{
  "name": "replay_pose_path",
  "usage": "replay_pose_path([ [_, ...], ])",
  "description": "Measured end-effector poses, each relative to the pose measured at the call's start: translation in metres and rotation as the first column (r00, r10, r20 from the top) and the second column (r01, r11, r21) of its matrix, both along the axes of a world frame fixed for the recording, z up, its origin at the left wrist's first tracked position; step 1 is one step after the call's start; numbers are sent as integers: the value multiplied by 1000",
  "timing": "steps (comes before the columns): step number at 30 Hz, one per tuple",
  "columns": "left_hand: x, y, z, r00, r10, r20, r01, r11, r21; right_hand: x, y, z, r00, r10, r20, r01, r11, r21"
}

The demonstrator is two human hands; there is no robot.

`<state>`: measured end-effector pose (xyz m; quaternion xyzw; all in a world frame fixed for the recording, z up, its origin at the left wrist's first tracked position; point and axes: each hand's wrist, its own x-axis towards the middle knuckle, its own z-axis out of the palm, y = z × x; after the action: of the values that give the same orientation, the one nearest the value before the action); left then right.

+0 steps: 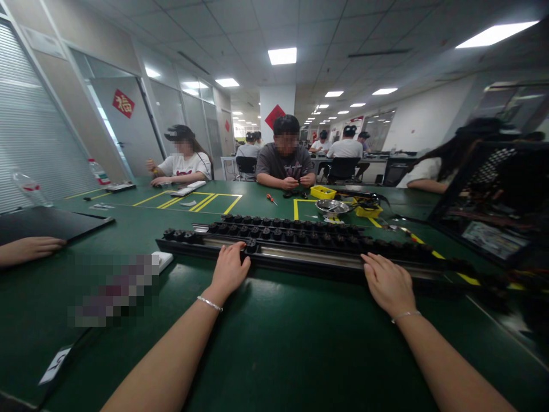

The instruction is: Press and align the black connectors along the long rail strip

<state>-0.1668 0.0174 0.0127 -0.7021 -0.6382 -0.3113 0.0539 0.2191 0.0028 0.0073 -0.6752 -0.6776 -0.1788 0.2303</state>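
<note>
Long black rail (300, 252) studded with round black caps, laid flat on green table (274, 343), long axis running left to right across the view, directly ahead of both hands. Second shorter row of caps just behind, parallel. Left hand (229, 269) resting on near edge of rail, fingers curled loosely over one cap, nothing gripped fully. Right hand (388, 283) flat and open, palm down, fingertips touching near edge further right. Both hands about equally near; rail spanning beyond each. Co-worker's hand (30, 249) at far left, well apart. Metal bowl (331, 206) and yellow trays (322, 192) beyond.
</note>
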Motion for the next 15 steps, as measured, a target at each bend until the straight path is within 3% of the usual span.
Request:
replay_pose_path([
  [15, 2, -2, 2, 999, -28, -29, 27, 999, -38, 0, -1, 1, 999, 18, -36, -17, 1000, 5],
])
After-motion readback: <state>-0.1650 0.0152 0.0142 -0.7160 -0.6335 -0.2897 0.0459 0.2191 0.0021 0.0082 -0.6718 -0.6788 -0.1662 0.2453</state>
